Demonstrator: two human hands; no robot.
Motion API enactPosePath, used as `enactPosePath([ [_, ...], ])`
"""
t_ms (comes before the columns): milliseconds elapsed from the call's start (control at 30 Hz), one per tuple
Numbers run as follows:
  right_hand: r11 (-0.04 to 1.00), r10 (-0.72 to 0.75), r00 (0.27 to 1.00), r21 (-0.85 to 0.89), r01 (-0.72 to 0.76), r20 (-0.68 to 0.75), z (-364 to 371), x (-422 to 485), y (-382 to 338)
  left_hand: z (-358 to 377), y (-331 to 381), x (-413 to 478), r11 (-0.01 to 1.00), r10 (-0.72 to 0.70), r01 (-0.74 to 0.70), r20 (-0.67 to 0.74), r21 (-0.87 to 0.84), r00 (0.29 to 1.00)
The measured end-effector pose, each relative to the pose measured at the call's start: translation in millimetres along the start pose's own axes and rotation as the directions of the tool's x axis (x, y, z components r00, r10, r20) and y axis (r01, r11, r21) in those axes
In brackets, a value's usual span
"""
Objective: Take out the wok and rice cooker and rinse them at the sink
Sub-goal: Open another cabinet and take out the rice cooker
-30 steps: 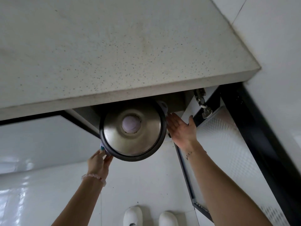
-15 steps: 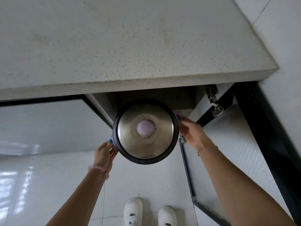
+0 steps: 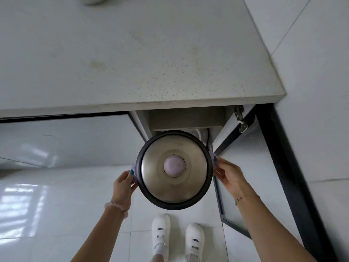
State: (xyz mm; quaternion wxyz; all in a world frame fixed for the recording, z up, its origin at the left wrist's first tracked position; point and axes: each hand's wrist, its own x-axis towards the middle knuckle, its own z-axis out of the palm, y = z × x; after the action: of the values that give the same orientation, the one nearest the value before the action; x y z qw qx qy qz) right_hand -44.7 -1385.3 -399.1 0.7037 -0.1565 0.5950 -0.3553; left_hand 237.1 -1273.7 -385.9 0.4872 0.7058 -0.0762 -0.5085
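Observation:
The rice cooker [image 3: 174, 186], seen from above, has a round steel lid with a dark rim and a pale purple knob. It hangs in the air just in front of the open cabinet under the countertop [image 3: 132, 63]. My left hand [image 3: 123, 183] grips its purple left side handle. My right hand [image 3: 227, 173] grips the right side handle. Behind the cooker, inside the cabinet, a curved metal edge with a white cord [image 3: 201, 135] shows; I cannot tell what it is.
The cabinet door [image 3: 238, 186] stands open to the right of the cooker, with a dark frame post [image 3: 287, 167] beyond it. Glossy white floor tiles [image 3: 56, 205] lie below, and my white shoes [image 3: 160, 231] stand under the cooker. A pale round object [image 3: 92, 0] sits at the counter's far edge.
The rice cooker has come out of the cabinet toward me. My right hand went from flat beside it to gripping its right handle. The view tilted up over the countertop.

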Motion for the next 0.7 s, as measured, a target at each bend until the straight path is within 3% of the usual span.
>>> enactPosePath([
  [200, 0.999, -0.044, 0.999, -0.013, 0.044, 0.000, 11, -74, -19, -28, 38, -76, 0.999, 0.037, -0.037, -0.021, 0.014, 0.999],
  [700, 0.982, -0.117, 0.964, -0.115, 0.148, 0.240, 88, -168, -94, -75, 156, -179, 0.945, 0.279, -0.300, -0.154, -0.130, 0.948],
])
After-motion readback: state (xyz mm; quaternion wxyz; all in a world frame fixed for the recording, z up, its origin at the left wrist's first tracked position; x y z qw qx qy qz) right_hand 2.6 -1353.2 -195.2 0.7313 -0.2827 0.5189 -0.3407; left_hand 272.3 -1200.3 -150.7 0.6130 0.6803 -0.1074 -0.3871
